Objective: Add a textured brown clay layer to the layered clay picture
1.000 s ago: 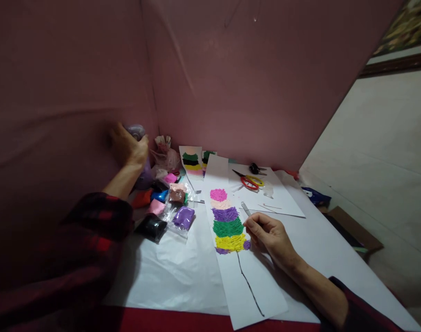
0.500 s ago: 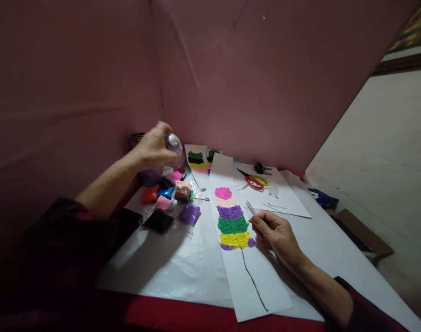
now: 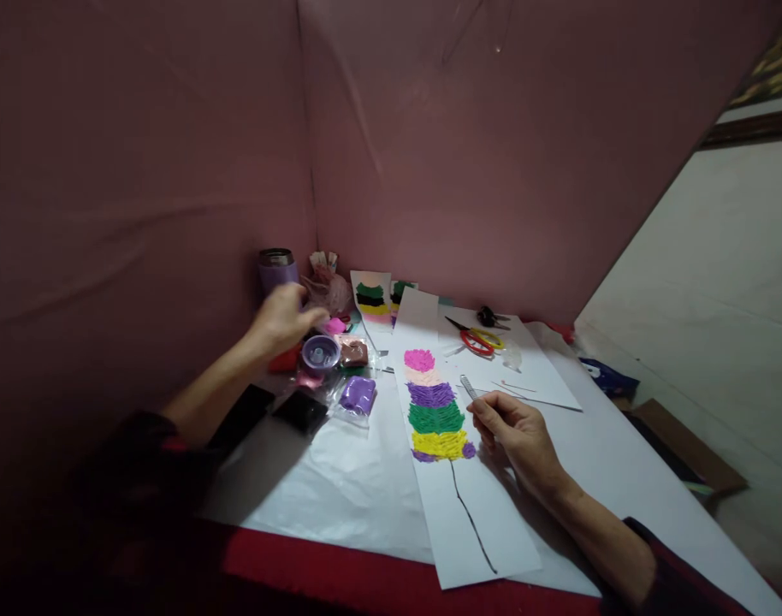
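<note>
My left hand [image 3: 281, 321], a little blurred, is over the packets at the left with its fingers apart and nothing visible in it. Just behind it stands an uncapped purple thermos [image 3: 277, 267]. The thermos lid [image 3: 321, 354] lies upside down on the clay packets. My right hand [image 3: 512, 432] pinches a slim silvery tool with a ribbed end [image 3: 467, 387], tip pointing up and left. Beside that hand is a white paper strip [image 3: 474, 547] with textured clay bands in pink, peach, purple, green and yellow, and a drawn black line below them.
Bagged clay, including a purple packet [image 3: 358, 396] and a black one [image 3: 301, 412], crowds the left. Scissors [image 3: 477, 340] lie on white paper at the back. Striped cards [image 3: 371, 301] lean near a plastic bag [image 3: 330, 289]. A pink wall [image 3: 461, 171] rises behind.
My left hand has let go of the thermos lid, which was raised and now lies on the packets. That hand has come down, uncovering the thermos. The right hand stays nearly still.
</note>
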`<state>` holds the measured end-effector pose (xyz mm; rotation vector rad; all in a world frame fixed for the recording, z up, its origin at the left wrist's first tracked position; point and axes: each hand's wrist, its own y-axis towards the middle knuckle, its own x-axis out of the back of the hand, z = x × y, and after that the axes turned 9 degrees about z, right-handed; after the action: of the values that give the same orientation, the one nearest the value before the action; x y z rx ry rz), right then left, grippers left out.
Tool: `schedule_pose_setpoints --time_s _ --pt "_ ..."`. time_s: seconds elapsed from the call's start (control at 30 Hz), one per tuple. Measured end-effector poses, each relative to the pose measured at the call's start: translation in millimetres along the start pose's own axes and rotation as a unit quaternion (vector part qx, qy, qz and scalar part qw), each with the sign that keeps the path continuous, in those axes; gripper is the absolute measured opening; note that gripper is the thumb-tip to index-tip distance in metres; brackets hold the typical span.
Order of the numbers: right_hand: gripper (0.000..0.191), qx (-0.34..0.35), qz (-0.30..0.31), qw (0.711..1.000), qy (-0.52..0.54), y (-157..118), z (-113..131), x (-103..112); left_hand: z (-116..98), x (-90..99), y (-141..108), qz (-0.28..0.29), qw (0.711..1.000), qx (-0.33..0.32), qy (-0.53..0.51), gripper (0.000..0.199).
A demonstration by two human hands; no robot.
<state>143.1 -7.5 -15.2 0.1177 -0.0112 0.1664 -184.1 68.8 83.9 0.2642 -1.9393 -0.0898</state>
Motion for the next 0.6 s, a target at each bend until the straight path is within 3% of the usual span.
schedule_pose_setpoints --time_s 0.07,0.1,0.27,0.4,0.6 --pt "0.035 0.0 0.002 1.0 -0.004 0.5 0.1 0.1 3.8 0.6 6.2 -0.164 0.979 0.112 -0.05 0.058" --pt "0.035 -0.001 0.004 1.0 -0.006 0.6 0.1 0.2 6.4 -0.9 10.2 -0.205 0.965 0.152 -0.067 0.064" --pt "0.034 -0.005 0.002 1.0 -0.007 1.1 -1.0 1.0 11.7 -15.8 34.4 -0.176 0.957 0.2 -0.116 0.076" --pt "0.035 -0.002 0.001 1.0 -0.01 1.4 -2.6 1.9 4.4 -23.3 45.7 -0.187 0.951 0.216 -0.121 0.079" --pt "0.039 0.008 0.003 1.0 -0.016 2.0 -3.2 2.0 -0.1 -23.2 44.7 -0.174 0.958 0.183 -0.139 0.073"
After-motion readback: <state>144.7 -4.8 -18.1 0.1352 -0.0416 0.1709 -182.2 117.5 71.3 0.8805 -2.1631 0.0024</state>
